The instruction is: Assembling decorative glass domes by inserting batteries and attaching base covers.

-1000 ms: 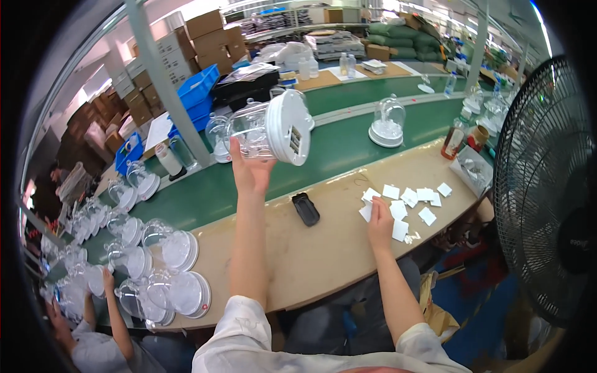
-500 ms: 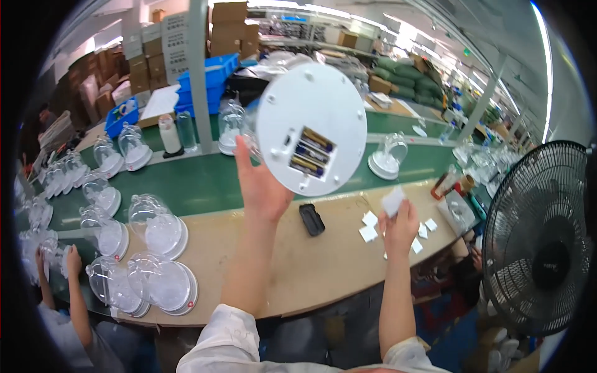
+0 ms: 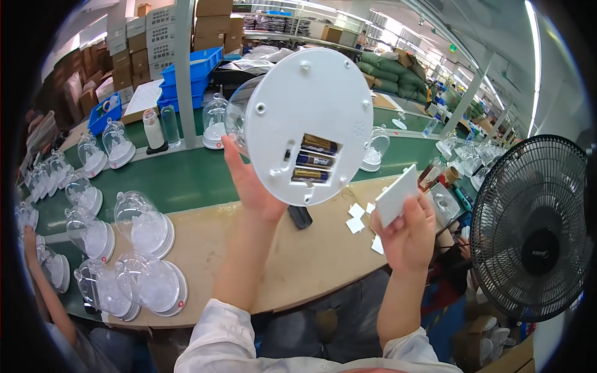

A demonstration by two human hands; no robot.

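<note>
My left hand [image 3: 252,183] holds a clear glass dome lamp by its round white base [image 3: 308,102], tilted so the underside faces me. The open battery bay [image 3: 309,158] shows three batteries side by side. My right hand [image 3: 410,233] pinches a small white rectangular cover [image 3: 396,196] just to the right of and below the base, apart from it. More white covers [image 3: 360,217] lie on the wooden bench under the base. A small black device [image 3: 300,216] lies on the bench beside them.
Several finished dome lamps [image 3: 146,227] stand at the left on the bench and the green conveyor [image 3: 186,177]. A black fan [image 3: 535,230] stands at the right. Another person's arm [image 3: 43,286] reaches in at lower left. Cartons and blue crates [image 3: 193,65] are behind.
My left hand has raised the lamp closer and turned its underside fully toward me. My right hand picked a white cover off the bench and lifted it beside the base.
</note>
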